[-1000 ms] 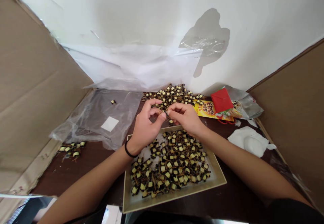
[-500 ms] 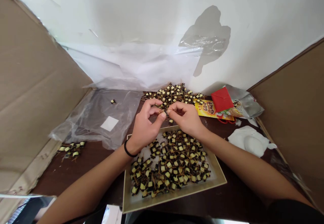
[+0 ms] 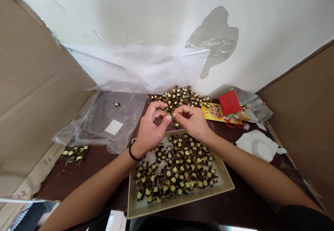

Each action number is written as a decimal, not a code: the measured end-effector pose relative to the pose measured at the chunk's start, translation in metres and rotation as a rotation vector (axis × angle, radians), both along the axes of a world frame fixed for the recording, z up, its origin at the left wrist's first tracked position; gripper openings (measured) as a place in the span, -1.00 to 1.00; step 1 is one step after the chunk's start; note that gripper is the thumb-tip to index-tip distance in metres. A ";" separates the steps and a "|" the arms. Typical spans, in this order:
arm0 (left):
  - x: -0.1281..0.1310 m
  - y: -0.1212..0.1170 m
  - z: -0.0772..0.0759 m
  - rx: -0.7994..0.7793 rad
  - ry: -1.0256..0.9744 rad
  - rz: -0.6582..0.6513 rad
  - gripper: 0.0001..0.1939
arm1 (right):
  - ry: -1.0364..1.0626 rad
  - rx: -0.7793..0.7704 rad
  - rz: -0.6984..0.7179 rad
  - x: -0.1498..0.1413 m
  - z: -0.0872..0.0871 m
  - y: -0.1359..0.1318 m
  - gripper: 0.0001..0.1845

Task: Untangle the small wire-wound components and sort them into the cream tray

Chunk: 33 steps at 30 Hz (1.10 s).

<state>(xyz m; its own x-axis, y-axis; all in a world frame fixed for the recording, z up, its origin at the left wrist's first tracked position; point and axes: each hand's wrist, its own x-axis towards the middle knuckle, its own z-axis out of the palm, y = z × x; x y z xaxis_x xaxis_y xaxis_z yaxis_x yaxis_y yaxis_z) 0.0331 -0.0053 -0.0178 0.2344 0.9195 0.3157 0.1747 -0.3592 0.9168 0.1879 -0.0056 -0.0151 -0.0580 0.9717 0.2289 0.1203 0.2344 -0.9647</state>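
the left hand (image 3: 151, 129) and the right hand (image 3: 195, 122) are close to each other, over the back edge of the tray (image 3: 225, 178). the left thumb and a finger pinch a small dark part (image 3: 172, 116) between them. the right thumb and finger pinch it too, from the other side. it is too tiny to see well.

the tray is full of little black and yellow bits (image 3: 174, 180) with thin brown wires. a big heap (image 3: 180, 95) of the same kind is on the brown table (image 3: 58, 180), behind the hands. a small bunch (image 3: 75, 152) is over on the left, near the clear plastic (image 3: 94, 128). one bit (image 3: 117, 104) and a white square (image 3: 113, 127) are on the plastic.

on the right are a yellow packet (image 3: 211, 112), a red packet (image 3: 230, 102), red loops (image 3: 234, 125) and a crumpled white tissue (image 3: 254, 144). a black band (image 3: 133, 155) goes around the left wrist.
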 end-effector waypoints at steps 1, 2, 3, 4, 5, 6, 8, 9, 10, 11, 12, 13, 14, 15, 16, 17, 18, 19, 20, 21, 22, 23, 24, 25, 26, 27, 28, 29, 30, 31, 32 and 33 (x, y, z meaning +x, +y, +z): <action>0.000 0.000 0.001 0.001 0.000 0.009 -0.68 | 0.000 -0.001 -0.002 0.000 0.000 0.000 -0.86; 0.001 -0.001 0.002 0.001 -0.001 0.024 -0.69 | 0.003 -0.005 -0.002 0.000 0.000 0.001 -0.86; 0.002 -0.001 0.003 0.001 -0.003 0.044 -0.69 | 0.010 -0.009 0.001 0.001 -0.001 0.001 -0.86; 0.002 -0.001 0.004 0.000 -0.006 0.069 -0.70 | 0.019 -0.015 0.007 0.001 -0.001 0.001 -0.86; 0.003 -0.001 0.005 0.000 -0.009 0.097 -0.70 | 0.030 -0.024 0.017 0.002 -0.001 0.002 -0.86; 0.004 -0.001 0.005 0.001 -0.012 0.123 -0.71 | 0.042 -0.034 0.030 0.002 -0.002 0.002 -0.85; 0.005 -0.002 0.006 0.002 -0.014 0.162 -0.71 | 0.068 -0.053 0.060 0.003 -0.002 0.002 -0.85; 0.005 -0.002 0.006 -0.001 -0.012 0.174 -0.71 | 0.083 -0.058 0.071 0.003 -0.001 0.002 -0.84; 0.005 -0.002 0.006 -0.005 -0.008 0.182 -0.71 | 0.097 -0.062 0.079 0.004 -0.001 0.002 -0.84; 0.005 -0.002 0.006 -0.011 -0.003 0.186 -0.71 | 0.109 -0.064 0.084 0.004 -0.001 0.002 -0.84; 0.005 -0.002 0.006 -0.015 0.003 0.191 -0.71 | 0.119 -0.064 0.088 0.004 -0.001 0.002 -0.84; 0.005 -0.002 0.006 -0.018 0.009 0.194 -0.71 | 0.124 -0.064 0.094 0.004 -0.001 0.002 -0.84; 0.005 -0.002 0.006 -0.018 0.014 0.195 -0.71 | 0.127 -0.063 0.100 0.004 0.000 0.002 -0.84; 0.005 -0.002 0.006 -0.016 0.019 0.195 -0.71 | 0.127 -0.058 0.105 0.004 0.000 0.002 -0.83; 0.005 -0.002 0.007 -0.013 0.023 0.195 -0.71 | 0.123 -0.047 0.109 0.004 0.000 0.002 -0.84; 0.005 -0.002 0.007 -0.010 0.027 0.196 -0.71 | 0.114 -0.031 0.110 0.004 0.000 0.002 -0.84; 0.005 -0.002 0.007 -0.007 0.031 0.195 -0.71 | 0.103 -0.009 0.109 0.004 0.000 0.001 -0.84; 0.005 -0.002 0.006 -0.004 0.037 0.194 -0.72 | 0.087 0.016 0.106 0.004 0.000 0.001 -0.84; 0.005 -0.002 0.006 -0.003 0.044 0.194 -0.72 | 0.067 0.044 0.101 0.003 0.000 0.000 -0.85; 0.005 -0.002 0.006 -0.003 0.051 0.193 -0.72 | 0.041 0.075 0.091 0.003 -0.001 0.000 -0.85; 0.005 -0.002 0.005 -0.002 0.060 0.193 -0.72 | 0.011 0.107 0.078 0.002 -0.001 -0.001 -0.85; 0.005 -0.003 0.005 0.000 0.073 0.193 -0.72 | -0.026 0.142 0.064 0.002 -0.001 -0.002 -0.86; 0.005 -0.003 0.005 0.004 0.087 0.194 -0.72 | -0.064 0.178 0.050 0.001 -0.002 -0.003 -0.86; 0.005 -0.004 0.004 0.008 0.103 0.196 -0.72 | -0.102 0.213 0.037 0.001 -0.002 -0.003 -0.86; 0.005 -0.004 0.004 0.012 0.117 0.199 -0.71 | -0.134 0.242 0.026 0.000 -0.003 -0.004 -0.86; 0.005 -0.004 0.004 0.015 0.126 0.201 -0.71 | -0.156 0.261 0.016 0.000 -0.003 -0.004 -0.86; 0.005 -0.005 0.004 0.015 0.132 0.199 -0.71 | -0.161 0.269 0.007 0.000 -0.003 -0.004 -0.85; 0.005 -0.005 0.004 0.011 0.132 0.196 -0.72 | -0.150 0.263 0.001 0.000 -0.003 -0.004 -0.86; 0.005 -0.005 0.004 0.005 0.131 0.190 -0.71 | -0.126 0.247 -0.003 0.000 -0.003 -0.004 -0.86; 0.005 -0.005 0.004 -0.002 0.129 0.183 -0.71 | -0.092 0.224 -0.009 0.001 -0.003 -0.003 -0.86; 0.005 -0.004 0.004 -0.008 0.129 0.176 -0.71 | -0.056 0.197 -0.014 0.001 -0.004 -0.002 -0.86; 0.005 -0.004 0.004 -0.012 0.129 0.170 -0.71 | -0.024 0.168 -0.020 0.001 -0.004 -0.002 -0.86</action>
